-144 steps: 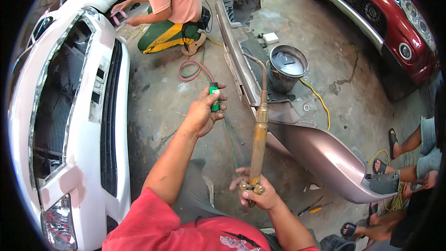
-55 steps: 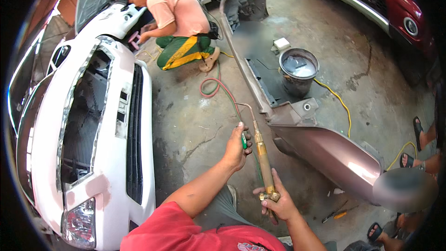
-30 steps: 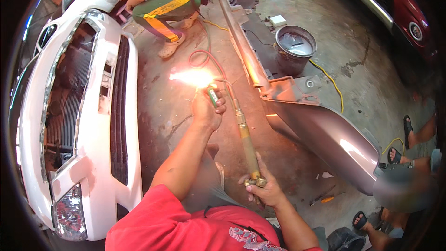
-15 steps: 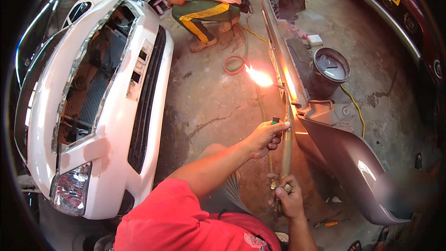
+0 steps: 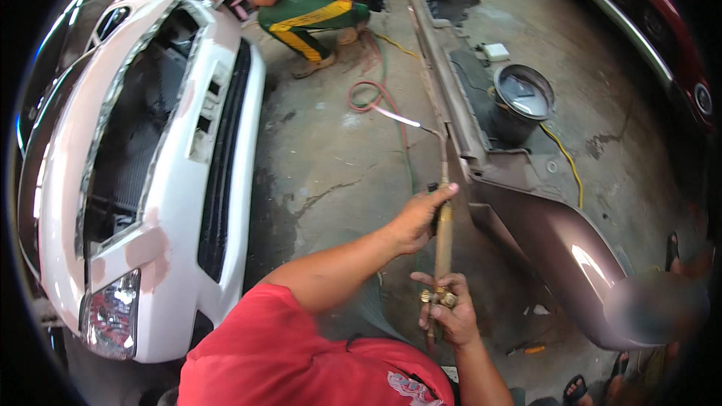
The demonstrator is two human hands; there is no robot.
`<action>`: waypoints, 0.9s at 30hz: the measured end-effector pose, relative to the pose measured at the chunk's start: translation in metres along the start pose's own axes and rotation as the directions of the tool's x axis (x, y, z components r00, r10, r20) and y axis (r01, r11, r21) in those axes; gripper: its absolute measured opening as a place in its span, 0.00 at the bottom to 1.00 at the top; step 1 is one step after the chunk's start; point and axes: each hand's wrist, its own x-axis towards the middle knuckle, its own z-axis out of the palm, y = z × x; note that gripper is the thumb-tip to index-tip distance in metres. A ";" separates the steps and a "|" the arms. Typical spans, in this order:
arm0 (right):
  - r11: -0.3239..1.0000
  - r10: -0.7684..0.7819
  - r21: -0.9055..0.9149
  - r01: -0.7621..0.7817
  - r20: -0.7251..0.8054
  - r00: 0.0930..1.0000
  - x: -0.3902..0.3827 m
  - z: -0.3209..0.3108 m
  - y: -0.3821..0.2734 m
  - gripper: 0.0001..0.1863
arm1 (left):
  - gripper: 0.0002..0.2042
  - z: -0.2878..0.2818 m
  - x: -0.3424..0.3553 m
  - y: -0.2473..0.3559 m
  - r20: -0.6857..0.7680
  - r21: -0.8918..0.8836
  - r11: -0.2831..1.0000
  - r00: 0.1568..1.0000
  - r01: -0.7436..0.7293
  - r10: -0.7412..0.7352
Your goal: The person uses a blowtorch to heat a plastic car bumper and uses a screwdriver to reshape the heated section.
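Observation:
A brass gas torch stretches away from me, its thin bent tip pointing left beside the long bumper. From the tip comes a narrow white flame. My left hand is closed at the far end of the torch's handle, its thumb lying across the tube. A small dark lighter shows in that hand, partly covered by the fingers. At the near end, my right hand has its fingers around the torch's valve knobs. The hose below is mostly hidden by that hand.
A white car front with sanded patches stands at left. Beyond it, a person squats. A red hose loop lies on the floor. Right of the bumper are a dark bucket, a yellow cord and a dark red car.
The broad orange flame has become a narrow white one. My left hand has come onto the torch tube, and the torch has shifted slightly left in view. My right fingers are spread more around the knobs.

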 end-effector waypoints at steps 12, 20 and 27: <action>0.991 0.045 -0.123 -0.052 -0.060 0.997 -0.003 -0.012 0.012 0.12 | 0.25 0.002 -0.001 -0.018 -0.033 -0.107 0.987 0.992 0.117 -0.122; 0.985 0.034 -0.165 -0.044 -0.066 0.997 -0.005 -0.011 0.012 0.12 | 0.24 0.004 0.003 -0.024 -0.032 -0.143 0.985 0.994 0.101 -0.106; 0.999 -0.041 -0.006 0.041 -0.019 0.999 -0.010 -0.037 0.021 0.54 | 0.22 -0.007 0.005 -0.028 -0.045 0.030 0.999 0.999 0.023 -0.022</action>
